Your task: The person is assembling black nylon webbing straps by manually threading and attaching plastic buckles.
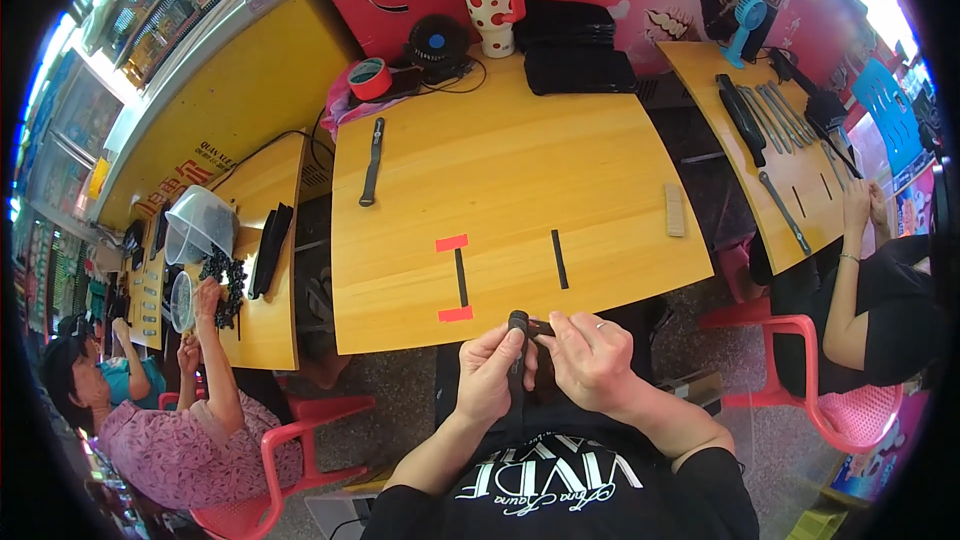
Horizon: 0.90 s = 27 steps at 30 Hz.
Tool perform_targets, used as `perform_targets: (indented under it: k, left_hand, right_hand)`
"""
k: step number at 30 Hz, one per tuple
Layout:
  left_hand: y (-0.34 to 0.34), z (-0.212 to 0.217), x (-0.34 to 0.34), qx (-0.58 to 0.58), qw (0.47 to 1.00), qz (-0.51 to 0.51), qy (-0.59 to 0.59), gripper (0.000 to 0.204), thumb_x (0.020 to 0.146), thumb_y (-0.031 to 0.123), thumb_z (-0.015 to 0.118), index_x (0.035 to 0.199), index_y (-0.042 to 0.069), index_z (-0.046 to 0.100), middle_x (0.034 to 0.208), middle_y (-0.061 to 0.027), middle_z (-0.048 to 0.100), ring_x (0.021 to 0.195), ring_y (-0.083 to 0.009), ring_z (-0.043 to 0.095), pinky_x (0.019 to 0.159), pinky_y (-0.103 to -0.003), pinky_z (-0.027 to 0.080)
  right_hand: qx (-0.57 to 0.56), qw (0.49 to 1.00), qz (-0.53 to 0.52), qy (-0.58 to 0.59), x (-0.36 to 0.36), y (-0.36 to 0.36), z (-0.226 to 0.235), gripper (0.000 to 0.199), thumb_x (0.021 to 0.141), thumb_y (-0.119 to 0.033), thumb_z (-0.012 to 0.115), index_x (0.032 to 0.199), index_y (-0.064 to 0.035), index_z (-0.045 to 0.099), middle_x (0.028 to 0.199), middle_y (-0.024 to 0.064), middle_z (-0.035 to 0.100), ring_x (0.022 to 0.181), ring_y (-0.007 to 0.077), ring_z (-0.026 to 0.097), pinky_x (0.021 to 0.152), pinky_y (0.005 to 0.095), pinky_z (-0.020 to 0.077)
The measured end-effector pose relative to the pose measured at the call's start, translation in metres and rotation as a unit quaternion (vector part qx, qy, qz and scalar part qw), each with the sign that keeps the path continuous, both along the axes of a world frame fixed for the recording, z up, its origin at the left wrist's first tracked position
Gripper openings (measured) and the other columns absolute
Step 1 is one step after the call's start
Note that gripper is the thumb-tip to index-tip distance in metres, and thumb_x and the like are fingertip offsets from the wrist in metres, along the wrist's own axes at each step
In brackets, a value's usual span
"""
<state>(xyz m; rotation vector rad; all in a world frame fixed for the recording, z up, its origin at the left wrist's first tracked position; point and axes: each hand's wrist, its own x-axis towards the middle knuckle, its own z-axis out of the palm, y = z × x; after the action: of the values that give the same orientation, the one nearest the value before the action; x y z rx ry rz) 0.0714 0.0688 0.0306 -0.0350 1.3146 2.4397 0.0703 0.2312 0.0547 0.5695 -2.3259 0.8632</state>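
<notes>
Just past the table's near edge, my left hand (487, 376) is closed round a black strap (517, 390), which hangs down toward my lap. Its upper end looks rounded or looped and sits at my left thumb. My right hand (592, 360) pinches the short dark part sticking out sideways from that end; whether it is a separate piece I cannot tell. A similar long black strap (374, 165) lies at the table's far left. Two narrow black strips (461, 277) (559, 259) lie on the wooden tabletop (500, 170), the left one between two pieces of red tape (452, 242).
A beige block (674, 210) lies near the right edge. At the back stand a red tape roll (370, 79), a black fan (436, 46), a dotted tumbler (490, 5) and black pouches (578, 71). Co-workers sit left and right at other tables, on red chairs (790, 360).
</notes>
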Motion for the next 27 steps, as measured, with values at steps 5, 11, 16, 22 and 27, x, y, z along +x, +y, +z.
perform_targets:
  k: [5, 11, 16, 22, 27]
  left_hand:
    - [-0.004, -0.004, 0.0, -0.056, 0.998, 0.006, 0.035, 0.027, 0.099, 0.015, 0.054, 0.118, -0.004, 0.061, 0.077, -0.0054, 0.062, 0.061, -0.0097, 0.055, 0.051, -0.021, 0.046]
    - [-0.002, -0.005, 0.001, -0.05, 0.998, 0.014, 0.027, 0.027, 0.099, 0.013, 0.054, 0.118, -0.004, 0.062, 0.078, -0.0053, 0.062, 0.062, -0.0094, 0.056, 0.051, -0.021, 0.047]
    - [0.001, -0.006, 0.002, -0.03, 0.999, 0.027, 0.03, 0.027, 0.1, 0.014, 0.054, 0.119, -0.004, 0.061, 0.078, -0.0058, 0.062, 0.062, -0.0099, 0.056, 0.051, -0.021, 0.046]
    - [0.002, -0.007, 0.0, -0.017, 0.999, 0.024, 0.03, 0.028, 0.1, 0.015, 0.054, 0.119, -0.004, 0.061, 0.078, -0.0059, 0.063, 0.059, -0.0102, 0.056, 0.051, -0.021, 0.046]
    - [0.001, -0.005, -0.001, -0.039, 0.998, 0.035, 0.034, 0.028, 0.1, 0.016, 0.054, 0.119, -0.004, 0.061, 0.076, -0.005, 0.062, 0.058, -0.0091, 0.055, 0.051, -0.021, 0.045]
  right_hand:
    - [0.027, 0.999, 0.017, 0.008, -0.003, 0.004, 0.002, 0.036, 0.065, -0.001, 0.076, 0.098, 0.0068, 0.064, 0.07, 0.0102, 0.058, 0.056, 0.0249, 0.06, 0.046, 0.0328, 0.0449]
    - [0.051, 0.998, 0.029, -0.004, -0.001, 0.003, 0.001, 0.034, 0.065, -0.002, 0.076, 0.096, 0.0074, 0.064, 0.071, 0.0101, 0.059, 0.057, 0.0242, 0.061, 0.046, 0.032, 0.0447]
    - [-0.011, 0.999, 0.015, -0.029, 0.001, -0.004, -0.002, 0.033, 0.067, 0.001, 0.074, 0.097, 0.0075, 0.063, 0.071, 0.0115, 0.059, 0.057, 0.0254, 0.061, 0.047, 0.0329, 0.0467]
    - [-0.052, 0.997, 0.014, -0.047, 0.0, -0.006, -0.004, 0.032, 0.067, 0.003, 0.073, 0.098, 0.0071, 0.062, 0.07, 0.0122, 0.059, 0.056, 0.0261, 0.061, 0.048, 0.0328, 0.0467]
    - [0.023, 1.0, 0.015, -0.008, -0.002, -0.002, -0.002, 0.03, 0.068, 0.0, 0.073, 0.096, 0.0061, 0.064, 0.07, 0.0103, 0.058, 0.057, 0.0243, 0.061, 0.047, 0.0321, 0.0451]
